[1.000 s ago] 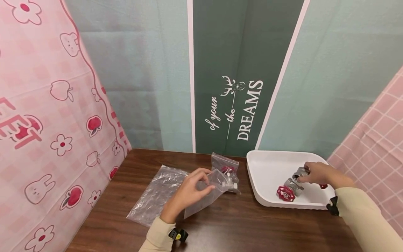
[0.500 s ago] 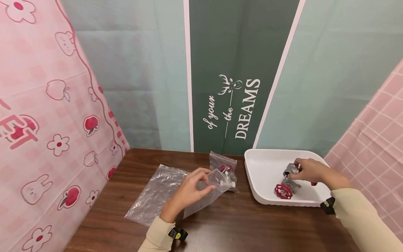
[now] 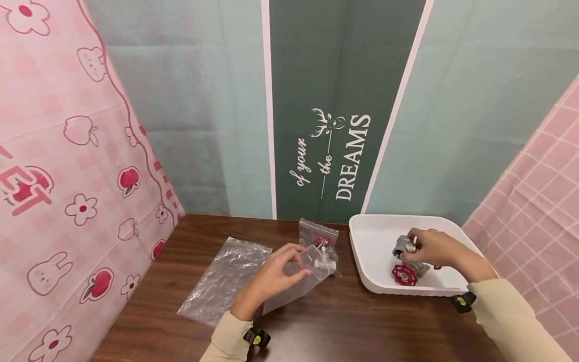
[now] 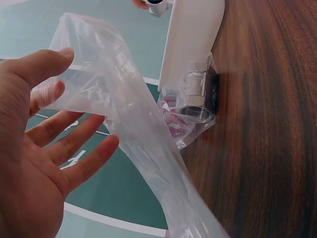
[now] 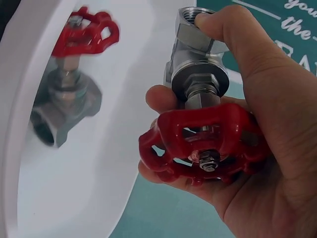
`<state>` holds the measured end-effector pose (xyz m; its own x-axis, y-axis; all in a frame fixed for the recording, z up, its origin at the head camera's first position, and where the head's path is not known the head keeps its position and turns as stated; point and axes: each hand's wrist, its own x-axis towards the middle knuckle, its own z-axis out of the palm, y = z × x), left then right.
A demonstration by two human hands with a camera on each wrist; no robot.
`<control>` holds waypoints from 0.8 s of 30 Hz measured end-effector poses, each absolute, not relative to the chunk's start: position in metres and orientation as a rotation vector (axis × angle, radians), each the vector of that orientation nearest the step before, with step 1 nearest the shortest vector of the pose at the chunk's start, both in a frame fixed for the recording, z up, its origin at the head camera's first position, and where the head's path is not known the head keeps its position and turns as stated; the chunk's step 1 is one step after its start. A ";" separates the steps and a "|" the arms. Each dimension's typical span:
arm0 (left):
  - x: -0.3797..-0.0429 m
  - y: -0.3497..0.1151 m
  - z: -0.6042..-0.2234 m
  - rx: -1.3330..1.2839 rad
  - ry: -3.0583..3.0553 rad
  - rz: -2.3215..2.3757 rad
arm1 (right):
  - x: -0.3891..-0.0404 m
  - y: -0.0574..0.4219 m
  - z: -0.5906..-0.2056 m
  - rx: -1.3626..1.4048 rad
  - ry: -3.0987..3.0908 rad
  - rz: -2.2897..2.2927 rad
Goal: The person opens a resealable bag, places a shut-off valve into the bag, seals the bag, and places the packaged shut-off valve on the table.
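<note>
My left hand [image 3: 273,271] holds up a clear plastic bag [image 3: 289,294] by its mouth, above the table. In the left wrist view that bag [image 4: 133,109] hangs from the fingertips, with one finger seen through the film. Over the white tray [image 3: 373,234], my right hand [image 3: 436,246] grips a metal gate valve [image 5: 200,74]. Its thumb presses the threaded end, and the red handwheel [image 5: 203,144] sits against the palm. A second gate valve [image 5: 69,94] with a red wheel lies in the tray. The palm partly hides the held valve in the head view.
Between the left hand and the tray lies a zip bag [image 3: 318,231] with a red-wheeled valve inside. Another clear bag [image 3: 226,276] lies flat at the left on the wooden table [image 3: 362,332]. Fabric backdrops stand behind and at both sides.
My right hand has carried the gate valve leftward across the tray, above the valve lying there. The left hand and its bag have stayed nearly in place. The head view has shifted slightly.
</note>
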<state>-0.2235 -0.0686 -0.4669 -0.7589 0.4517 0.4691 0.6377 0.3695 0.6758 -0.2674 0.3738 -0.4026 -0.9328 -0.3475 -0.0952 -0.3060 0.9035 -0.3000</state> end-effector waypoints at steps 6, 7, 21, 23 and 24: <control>-0.222 -0.068 -0.469 -0.984 -2.478 -1.328 | -0.260 0.361 -0.402 -0.541 2.939 -0.434; -0.222 -0.068 -0.469 -0.984 -2.483 -1.324 | -0.259 0.358 -0.402 -0.546 2.942 -0.430; -0.221 -0.065 -0.478 -1.016 -2.524 -1.306 | -0.249 0.321 -0.401 -0.674 2.994 -0.401; -0.221 -0.064 -0.479 -1.028 -2.527 -1.311 | -0.248 0.316 -0.401 -0.681 2.995 -0.403; -0.220 -0.064 -0.480 -1.033 -2.528 -1.313 | -0.247 0.313 -0.402 -0.683 2.998 -0.406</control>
